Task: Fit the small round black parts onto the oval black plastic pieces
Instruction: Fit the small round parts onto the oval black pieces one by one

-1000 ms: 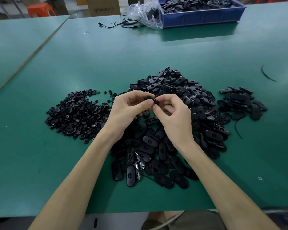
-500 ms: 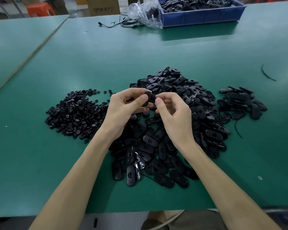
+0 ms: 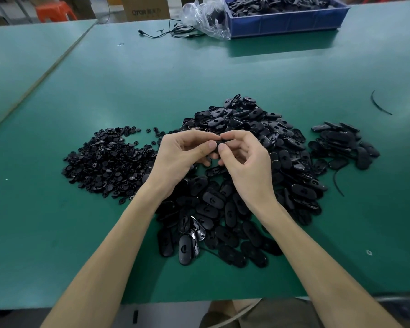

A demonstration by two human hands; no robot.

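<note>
So, left hand [image 3: 182, 157]: raised over the heap, thumb and index finger curled, pinching the held black piece [image 3: 221, 145] from its left side.
Right hand [image 3: 246, 162]: mirrors it, thumb and index pinching the same piece from the right; other fingers loosely curled underneath.
Fingertips: both thumbs nearly touching at the piece.
Held black piece: mostly covered by fingers, just a dark sliver shows. Cannot tell if it's an oval alone or an oval with a round part on it.
Oval pieces pile [image 3: 258, 138]: large heap mid-table, directly under and behind both hands, spreading toward the near edge.
Small round parts pile [image 3: 107, 159]: flatter heap to the left of the ovals, just beside the left wrist; a few strays trail toward the ovals.
Side pile [image 3: 341, 143]: smaller group of ovals to the right, narrow gap from the main heap.
Table [image 3: 223, 67]: green top.
Black strip [image 3: 379, 105]: thin curved offcut, far right, well apart from the piles.
Second strip [image 3: 336, 178]: curved, at the right edge of the main heap.
Blue bin [image 3: 287, 22]: far edge, full of dark parts.
Plastic bag [image 3: 206, 17]: clear, crumpled, touching the bin's left end.
Cable [image 3: 173, 33]: black, loose, just left of the bag.
Cardboard box [image 3: 147, 8]: behind the table.
</note>
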